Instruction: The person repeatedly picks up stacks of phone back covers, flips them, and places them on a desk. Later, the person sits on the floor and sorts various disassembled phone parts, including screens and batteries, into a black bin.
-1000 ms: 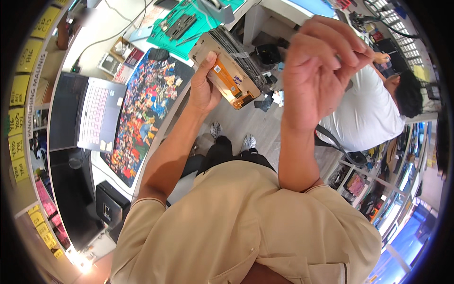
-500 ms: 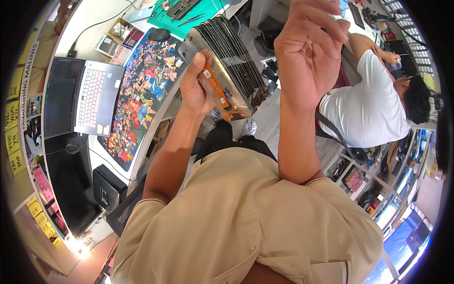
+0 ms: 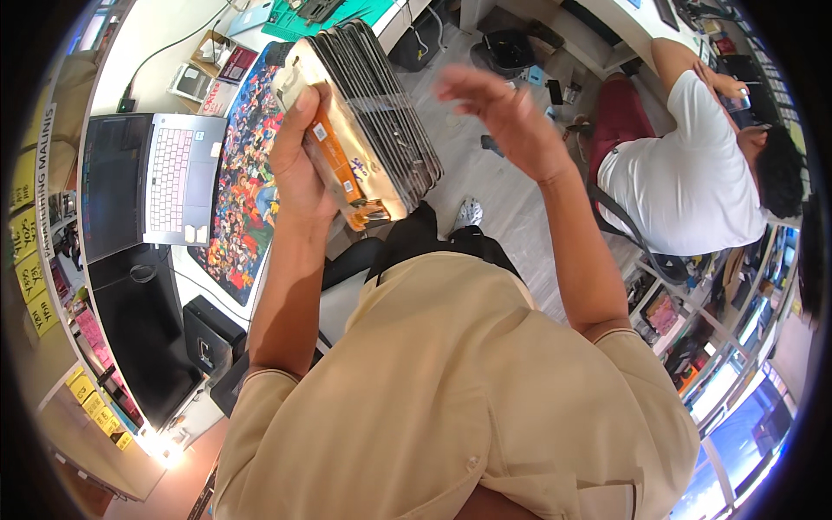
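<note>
My left hand (image 3: 299,173) is closed around the left side of a stack of phone screens (image 3: 386,117), its thumb lying over the front one. The thin dark-edged panels are pressed face to face, with clear tape across their edges. The front panel has a gold-coloured back, an orange flex strip and a small handwritten mark. To the right of the stack, apart from it, my right hand (image 3: 511,126) is in the air. Its fingers are stretched out and somewhat blurred, and nothing shows in them.
On the left, a desk holds a laptop (image 3: 180,178), a colourful desk mat (image 3: 251,178), small boxes (image 3: 217,56) and a green work mat (image 3: 355,19). A dark monitor (image 3: 139,334) is nearer. A person in a white shirt (image 3: 680,182) sits at the right. Shelves (image 3: 711,329) stand behind.
The stack and my left hand have moved left. My right hand has come down and left, from high in front to beside the stack, its fingers now pointing toward it.
</note>
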The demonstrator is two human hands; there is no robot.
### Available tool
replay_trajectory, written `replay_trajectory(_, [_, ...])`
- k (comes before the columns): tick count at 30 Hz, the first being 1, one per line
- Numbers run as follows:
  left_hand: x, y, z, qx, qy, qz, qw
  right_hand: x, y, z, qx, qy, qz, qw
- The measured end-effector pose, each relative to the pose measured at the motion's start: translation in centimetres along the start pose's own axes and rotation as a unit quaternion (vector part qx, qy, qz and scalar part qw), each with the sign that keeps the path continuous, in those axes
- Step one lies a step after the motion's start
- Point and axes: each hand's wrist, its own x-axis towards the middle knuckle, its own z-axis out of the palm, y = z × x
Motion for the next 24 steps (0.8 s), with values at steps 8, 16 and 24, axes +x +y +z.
replay_trajectory(8, [-1.3,2.7,1.2,0.064,0.088,-0.003,0.994,-2.0,0.6,1.7,-0.071,-0.116,0.187,0.973])
replay_trajectory(16, [-1.6,3.6,1.2,0.07,0.083,0.041,0.993,-0.4,0.3,3.2,-0.154,-0.12,0.065,0.979])
replay_trajectory(24, [-1.9,4.6,0.9,0.036,0.052,0.007,0.998,1.5,1.3,3.4,0.01,-0.243,0.205,0.948])
